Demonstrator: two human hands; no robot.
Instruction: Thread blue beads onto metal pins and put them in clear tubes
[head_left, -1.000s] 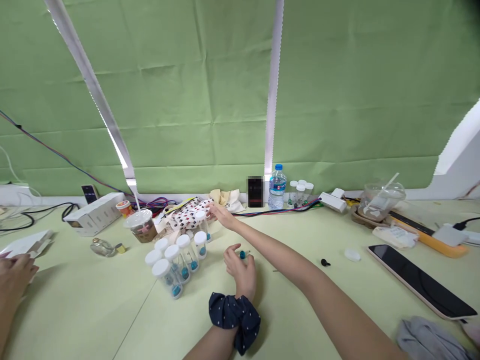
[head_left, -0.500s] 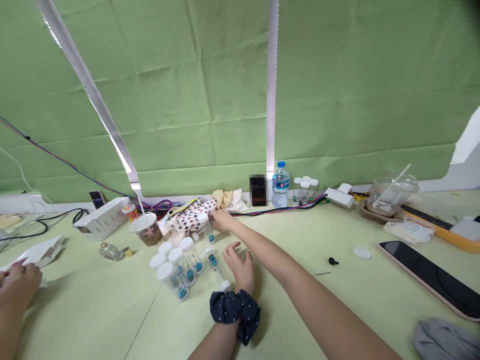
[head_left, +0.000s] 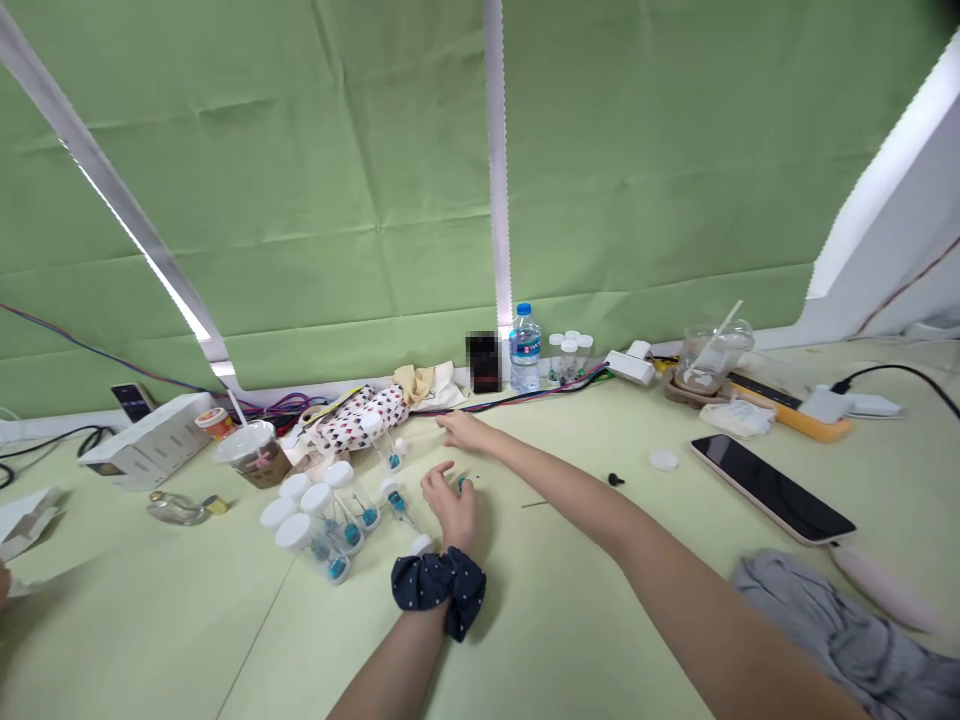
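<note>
My left hand point(head_left: 452, 507), with a dark polka-dot scrunchie point(head_left: 439, 590) on its wrist, rests on the table with loosely curled, parted fingers. A small teal bit point(head_left: 461, 483) shows at its thumb; I cannot tell whether they touch. Left of it a clear vial point(head_left: 401, 512) lies on its side with a blue-tipped piece inside. My right hand point(head_left: 466, 432) hovers by the cloths, fingers stretched out, nothing visible in them. Nearest to it stands a white-capped vial point(head_left: 388, 445) beside a small white round thing point(head_left: 400, 446). Several more capped vials point(head_left: 322, 530) stand grouped at the left.
Behind are patterned cloth point(head_left: 360, 420), a water bottle point(head_left: 525, 350) and more vials point(head_left: 570, 358). At left stand a drink cup point(head_left: 255, 455), a white box point(head_left: 150, 440) and a small glass bottle point(head_left: 176, 508). At right lie a phone point(head_left: 772, 488), grey cloth point(head_left: 825, 620) and a thin rod point(head_left: 534, 504).
My right hand has drawn away to the right from the standing vial. My left hand stays in place. The view has swung right, and the other person's hand at far left has almost left it.
</note>
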